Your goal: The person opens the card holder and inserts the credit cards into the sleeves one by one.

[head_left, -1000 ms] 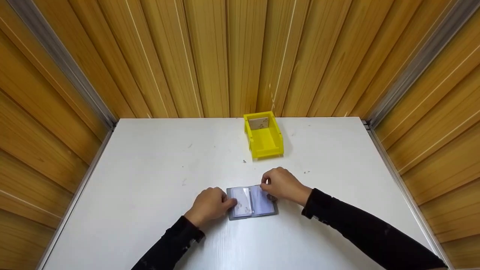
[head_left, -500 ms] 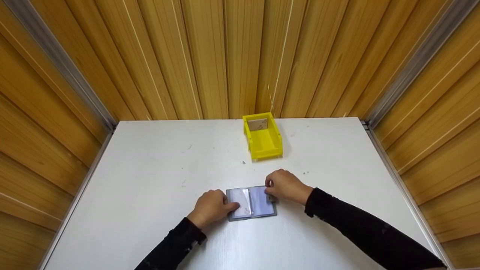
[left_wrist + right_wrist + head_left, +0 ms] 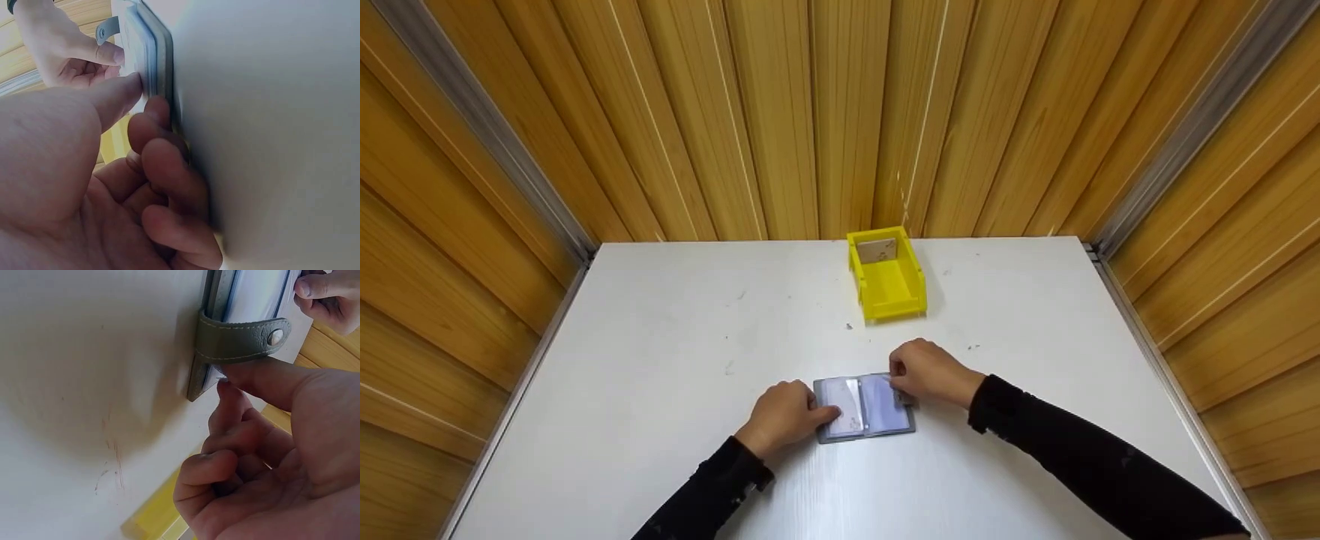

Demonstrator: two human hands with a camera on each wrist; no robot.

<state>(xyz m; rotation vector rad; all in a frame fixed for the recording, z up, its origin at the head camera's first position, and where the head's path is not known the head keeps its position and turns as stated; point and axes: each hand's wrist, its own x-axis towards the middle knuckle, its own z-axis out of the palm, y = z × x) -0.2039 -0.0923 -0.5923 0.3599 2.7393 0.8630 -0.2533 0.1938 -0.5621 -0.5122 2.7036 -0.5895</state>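
A grey leather card holder [image 3: 865, 429] lies spread open on the white table, with clear plastic sleeves on both sides. My left hand [image 3: 784, 416] grips its left edge, thumb on top of the left sleeve [image 3: 847, 401] and fingers curled at the cover's edge in the left wrist view. At the far right corner, my right hand [image 3: 931, 371] pinches the corner of the sleeves between thumb and forefinger. A strap with a metal snap [image 3: 242, 340] sticks up from the right cover, just beside that thumb. The right sleeve [image 3: 885, 409] looks bluish and see-through.
Behind the card holder stands a yellow bin [image 3: 887, 277], its low front facing me, with a pale card-like piece [image 3: 877, 250] against its back wall. Wood-look panels [image 3: 780, 112] close off the table [image 3: 675, 322] at the back and sides.
My right hand has shifted slightly right and nearer me along the card holder's corner. The left thumb reaches a little further over the left sleeve.
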